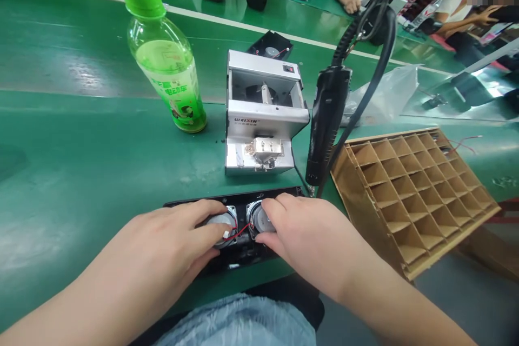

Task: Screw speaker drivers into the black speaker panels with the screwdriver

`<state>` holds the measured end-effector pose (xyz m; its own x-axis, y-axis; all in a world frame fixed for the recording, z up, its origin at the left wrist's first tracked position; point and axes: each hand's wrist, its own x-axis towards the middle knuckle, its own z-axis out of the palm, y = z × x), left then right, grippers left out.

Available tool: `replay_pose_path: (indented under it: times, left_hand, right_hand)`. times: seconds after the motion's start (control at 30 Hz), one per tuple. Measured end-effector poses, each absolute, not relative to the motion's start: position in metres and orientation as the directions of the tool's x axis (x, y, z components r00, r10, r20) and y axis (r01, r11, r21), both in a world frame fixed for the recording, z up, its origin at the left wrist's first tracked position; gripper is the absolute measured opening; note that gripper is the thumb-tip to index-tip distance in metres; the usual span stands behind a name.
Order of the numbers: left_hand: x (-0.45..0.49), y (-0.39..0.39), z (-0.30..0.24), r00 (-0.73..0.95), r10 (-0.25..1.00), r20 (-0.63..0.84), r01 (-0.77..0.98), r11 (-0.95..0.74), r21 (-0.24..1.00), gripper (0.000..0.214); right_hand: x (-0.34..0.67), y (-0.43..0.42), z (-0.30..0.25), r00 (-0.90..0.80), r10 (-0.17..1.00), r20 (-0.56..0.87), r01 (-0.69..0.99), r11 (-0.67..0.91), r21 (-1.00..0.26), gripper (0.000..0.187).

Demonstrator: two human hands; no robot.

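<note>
My left hand (164, 240) is bending its fingers partway and gripping the left speaker (221, 219), with a fingertip at its upper edge and the thumb lying over its face beside a small white connector (226, 234). My right hand (306, 227) is holding the right speaker (260, 220), its thumb and fingers standing apart by the speaker's width, curled about the rim. Both speakers are sitting side by side in a long black panel (245, 254), and a red wire (242, 231) is running between them. The panel is lying on the green table (81, 173) at the near edge, just in front of the person's lap. Beyond it I am seeing a silver machine (267, 112) marked WEIXIN, with a black case (279, 41) resting behind it. A green-capped bottle (174, 81) is standing upright to the machine's left. On its right a black tool (327, 124) is hanging tip down from its cable, and past that a cardboard divider box (357, 200) is sitting near a clear plastic bag (389, 94). Across the table, a co-worker's hand (352, 5) is resting near the far side.
</note>
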<state>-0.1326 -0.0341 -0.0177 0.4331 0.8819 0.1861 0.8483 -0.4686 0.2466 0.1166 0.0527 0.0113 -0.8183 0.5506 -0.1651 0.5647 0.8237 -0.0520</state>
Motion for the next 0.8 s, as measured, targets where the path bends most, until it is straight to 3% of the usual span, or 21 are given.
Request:
replay_pose_path:
  times: [0.2, 0.33, 0.5, 0.8]
  left_hand:
    - [-0.131, -0.031, -0.011, 0.469, 0.866, 0.176, 0.841, -0.498, 0.209, 0.043]
    - [-0.13, -0.029, -0.008, 0.485, 0.857, 0.175, 0.836, -0.513, 0.196, 0.044]
    - [-0.132, -0.028, -0.009, 0.492, 0.86, 0.137, 0.834, -0.511, 0.209, 0.037]
    - [-0.134, -0.028, -0.014, 0.487, 0.866, 0.113, 0.826, -0.498, 0.262, 0.033]
  right_hand:
    - [0.117, 0.05, 0.012, -0.814, 0.56, -0.151, 0.573, 0.817, -0.062, 0.029]
    - [0.125, 0.052, 0.014, -0.822, 0.546, -0.162, 0.563, 0.822, -0.089, 0.039]
    - [0.128, 0.054, 0.017, -0.823, 0.533, -0.196, 0.556, 0.826, -0.093, 0.021]
    - [0.128, 0.051, 0.014, -0.832, 0.525, -0.179, 0.54, 0.84, -0.047, 0.027]
